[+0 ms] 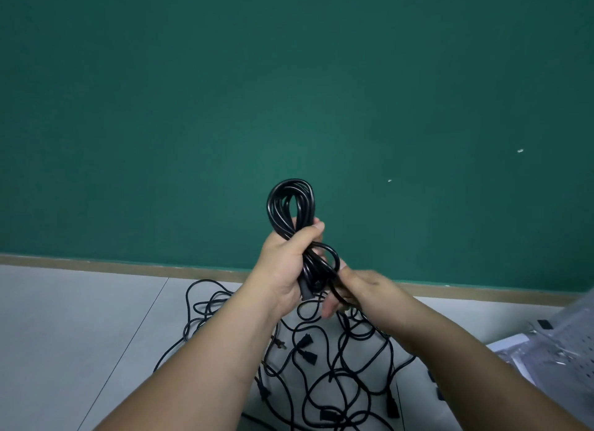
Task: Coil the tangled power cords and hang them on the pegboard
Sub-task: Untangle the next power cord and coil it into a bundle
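The left hand (284, 266) holds a black coil (291, 202) up before the green wall (225, 109), fingers curled round its middle. The right hand (369, 289) pinches a loose turn of the coil. More cords (340, 366) lie tangled on the floor (80, 318) below, near the pegboard (575, 340).

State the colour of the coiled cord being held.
The coiled cord is black; head view.
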Available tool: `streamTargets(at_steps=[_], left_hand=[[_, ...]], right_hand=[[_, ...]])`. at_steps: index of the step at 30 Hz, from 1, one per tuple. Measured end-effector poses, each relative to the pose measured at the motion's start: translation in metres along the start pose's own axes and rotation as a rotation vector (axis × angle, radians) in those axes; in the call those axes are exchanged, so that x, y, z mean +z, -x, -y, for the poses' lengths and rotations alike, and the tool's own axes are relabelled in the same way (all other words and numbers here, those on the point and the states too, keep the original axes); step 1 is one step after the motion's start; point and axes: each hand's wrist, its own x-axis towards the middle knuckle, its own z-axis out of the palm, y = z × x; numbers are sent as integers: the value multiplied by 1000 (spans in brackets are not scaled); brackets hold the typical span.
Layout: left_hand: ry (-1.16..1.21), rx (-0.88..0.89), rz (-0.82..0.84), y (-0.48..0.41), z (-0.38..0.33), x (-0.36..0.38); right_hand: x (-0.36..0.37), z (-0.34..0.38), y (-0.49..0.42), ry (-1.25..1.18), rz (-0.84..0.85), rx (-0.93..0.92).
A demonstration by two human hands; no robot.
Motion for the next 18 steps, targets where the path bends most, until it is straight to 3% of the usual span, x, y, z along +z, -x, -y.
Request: streamTargets(at_steps=[3,6,9,13,18], left_hand=[[-20,99,-130,-7,-10,-10],[-219,222,-335,-15,-29,-25],[-450,397,-439,-20,-46,-46],[-721,305,-174,-15,-45,-57],[-678,71,151,-3,-20,-34]], right_hand=[[-6,1,1,238,7,-29],[-25,-9,3,475,71,-15],[-46,-12,7,421,13,-58],[-52,13,13,-26,-222,-290],[-35,32,12,-14,-434,-491]])
